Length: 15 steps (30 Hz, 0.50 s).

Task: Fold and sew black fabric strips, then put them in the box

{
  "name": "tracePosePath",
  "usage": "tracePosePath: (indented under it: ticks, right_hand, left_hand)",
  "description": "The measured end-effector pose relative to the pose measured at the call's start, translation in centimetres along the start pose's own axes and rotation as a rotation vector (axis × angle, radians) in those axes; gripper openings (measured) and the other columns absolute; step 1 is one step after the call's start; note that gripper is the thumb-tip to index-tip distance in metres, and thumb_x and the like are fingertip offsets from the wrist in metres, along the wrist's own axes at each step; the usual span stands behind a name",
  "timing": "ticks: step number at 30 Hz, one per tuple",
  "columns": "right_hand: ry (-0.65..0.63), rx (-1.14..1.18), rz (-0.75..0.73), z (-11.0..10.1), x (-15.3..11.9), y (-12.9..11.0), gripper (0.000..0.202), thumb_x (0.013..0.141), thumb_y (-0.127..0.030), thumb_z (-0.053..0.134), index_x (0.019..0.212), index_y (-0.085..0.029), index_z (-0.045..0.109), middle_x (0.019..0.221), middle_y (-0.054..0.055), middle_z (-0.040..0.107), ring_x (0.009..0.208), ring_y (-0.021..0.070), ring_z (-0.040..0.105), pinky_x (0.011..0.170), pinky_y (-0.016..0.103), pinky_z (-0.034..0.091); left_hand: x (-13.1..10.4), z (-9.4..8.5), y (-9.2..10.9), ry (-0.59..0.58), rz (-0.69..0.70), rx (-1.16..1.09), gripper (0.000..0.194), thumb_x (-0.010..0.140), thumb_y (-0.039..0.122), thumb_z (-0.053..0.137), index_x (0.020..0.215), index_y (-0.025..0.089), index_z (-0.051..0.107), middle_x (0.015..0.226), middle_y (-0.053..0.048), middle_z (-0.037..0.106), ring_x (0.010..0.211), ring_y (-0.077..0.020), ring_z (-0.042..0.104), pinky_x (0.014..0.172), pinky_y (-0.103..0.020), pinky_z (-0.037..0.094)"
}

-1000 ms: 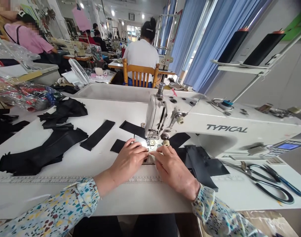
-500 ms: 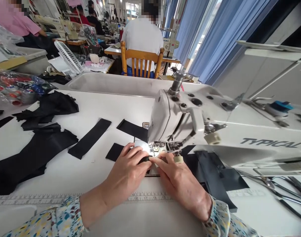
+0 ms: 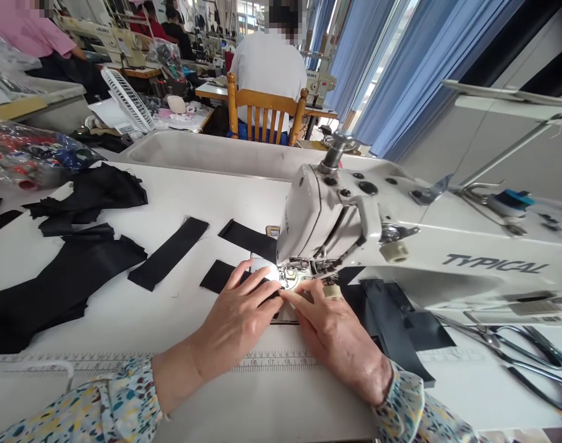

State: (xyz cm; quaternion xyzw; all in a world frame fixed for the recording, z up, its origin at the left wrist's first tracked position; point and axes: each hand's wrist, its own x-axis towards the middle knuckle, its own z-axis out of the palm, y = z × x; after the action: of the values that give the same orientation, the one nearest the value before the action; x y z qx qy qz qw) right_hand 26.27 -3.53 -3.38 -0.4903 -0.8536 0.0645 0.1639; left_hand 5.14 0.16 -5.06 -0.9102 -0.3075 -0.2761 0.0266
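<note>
My left hand bends over a short black fabric strip, fingers apart on top and thumb drawn in at the strip's near right edge. My right hand meets it there, thumb and forefinger pinched at the same edge, just before the sewing machine's needle area. Most of the strip's right end is hidden by fingers. The white sewing machine head stands right above both hands. Another black strip runs behind, partly covered by the machine.
A loose black strip and larger black fabric pieces lie to the left. Dark cut pieces and scissors lie on the right. A printed ruler crosses the table front. Ahead, a person in white sits on a wooden chair.
Both hands stay at the machine; the left fingers have spread slightly, showing more of the strip. The whole view has shifted a little.
</note>
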Motion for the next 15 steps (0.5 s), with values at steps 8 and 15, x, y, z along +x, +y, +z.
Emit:
tracePosePath:
  ticks: [8,15]
  right_hand:
    - [0.014,-0.122,-0.021,0.0,0.1,0.0,0.042,0.101,-0.01,0.045,0.136,-0.022,0.062,0.108,0.011,0.064,0.088,0.0223,0.057,0.081,0.04,0.048]
    - [-0.024,-0.171,-0.019,-0.2,1.2,1.1,0.04,0.103,-0.013,0.045,0.137,-0.026,0.063,0.109,0.01,0.066,0.096,0.0223,0.059,0.09,0.04,0.047]
  left_hand:
    - [0.4,0.0,-0.2,0.034,0.025,-0.009,0.024,0.098,0.004,0.052,0.085,0.018,0.067,0.099,-0.003,0.07,0.115,-0.023,0.063,0.116,-0.055,0.039]
    - [0.9,0.6,-0.3,0.056,-0.065,-0.001,0.025,0.1,0.008,0.051,0.09,0.02,0.071,0.098,-0.003,0.071,0.112,-0.0218,0.065,0.116,-0.057,0.038]
